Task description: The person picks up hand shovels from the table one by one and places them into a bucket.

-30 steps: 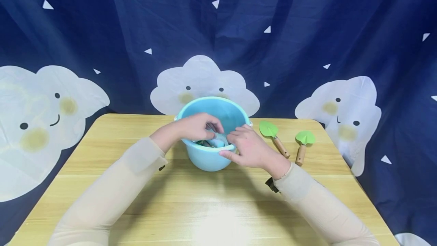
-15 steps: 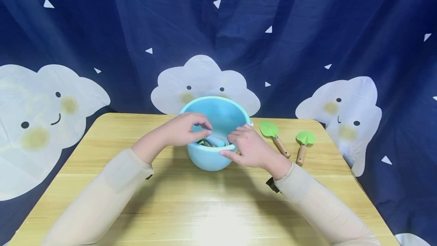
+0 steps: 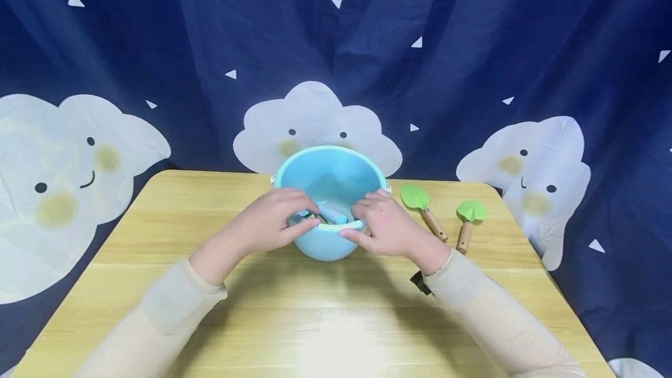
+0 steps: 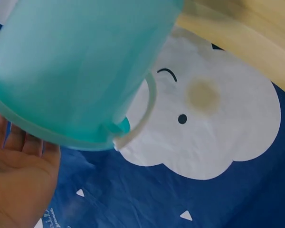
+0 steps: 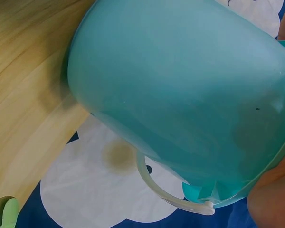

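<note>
As the bucket [image 3: 325, 245] looks light, stiff, slick, we favour the near rim [image 3: 333, 227], where our left hand [image 3: 269, 220] and right hand [image 3: 387, 226] pinch.

The table [image 3: 294, 308] has a pale wood-grain top with rounded far corners and a bright glare on its near part. Toward the far edge stands a light blue bucket [image 3: 325, 248]. To its right lie a green-bladed trowel [image 3: 429, 216], slanting, and a second trowel [image 3: 466, 228], their wooden handles toward the near side.
</note>
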{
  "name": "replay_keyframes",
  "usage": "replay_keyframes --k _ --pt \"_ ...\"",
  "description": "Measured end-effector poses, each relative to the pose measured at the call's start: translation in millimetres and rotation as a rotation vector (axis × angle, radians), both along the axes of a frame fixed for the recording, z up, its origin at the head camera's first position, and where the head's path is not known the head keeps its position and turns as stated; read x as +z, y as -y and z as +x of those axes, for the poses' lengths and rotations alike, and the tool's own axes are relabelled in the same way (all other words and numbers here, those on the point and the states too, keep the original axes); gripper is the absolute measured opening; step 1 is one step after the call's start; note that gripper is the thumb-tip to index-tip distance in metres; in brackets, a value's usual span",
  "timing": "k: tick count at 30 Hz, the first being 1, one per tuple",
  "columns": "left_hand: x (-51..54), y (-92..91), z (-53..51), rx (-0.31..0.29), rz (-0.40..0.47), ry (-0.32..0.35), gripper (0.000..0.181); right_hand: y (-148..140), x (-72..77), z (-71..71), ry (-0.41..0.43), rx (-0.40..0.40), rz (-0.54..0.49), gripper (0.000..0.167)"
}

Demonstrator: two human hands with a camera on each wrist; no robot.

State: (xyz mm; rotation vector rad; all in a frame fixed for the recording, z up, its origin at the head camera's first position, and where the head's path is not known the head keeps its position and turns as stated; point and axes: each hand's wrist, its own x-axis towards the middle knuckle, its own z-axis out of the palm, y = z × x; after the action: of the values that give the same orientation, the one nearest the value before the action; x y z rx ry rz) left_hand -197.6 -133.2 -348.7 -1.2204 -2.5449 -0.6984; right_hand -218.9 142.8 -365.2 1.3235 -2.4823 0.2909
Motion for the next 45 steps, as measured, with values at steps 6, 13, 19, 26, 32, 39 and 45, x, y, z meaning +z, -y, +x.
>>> replay_keyframes --k 6,13,19,26,32,39,45 --pt "-8.5 -5.3 7.4 0.033 -0.033 -0.070 0.024 1 2.5 0.5 -0.004 0.004 -0.010 0.067" --pt "-17.7 -8.2 11.5 0.057 -0.030 -0.118 0.025 2 2.8 2.0 -0.003 0.009 -0.020 0.066" --pt "-25.8 -11.6 11.5 0.089 -0.030 -0.140 0.028 1 1.9 1.7 0.004 0.009 -0.017 0.063" --pt "-31.0 -14.1 11.2 0.097 0.009 -0.170 0.028 0 0.7 0.1 0.016 0.014 -0.014 0.061" --pt "-32.0 -16.2 12.3 0.097 0.038 -0.197 0.029 0 4.1 1.2 0.048 0.018 -0.001 0.062" --pt "-35.5 -16.8 9.1 0.097 0.051 -0.227 0.041 -3 8.2 1.2 0.082 0.025 -0.008 0.053" --pt "-37.4 -17.5 8.5 0.102 0.048 -0.238 0.050 -4 11.2 2.7 0.142 0.042 -0.026 0.054"
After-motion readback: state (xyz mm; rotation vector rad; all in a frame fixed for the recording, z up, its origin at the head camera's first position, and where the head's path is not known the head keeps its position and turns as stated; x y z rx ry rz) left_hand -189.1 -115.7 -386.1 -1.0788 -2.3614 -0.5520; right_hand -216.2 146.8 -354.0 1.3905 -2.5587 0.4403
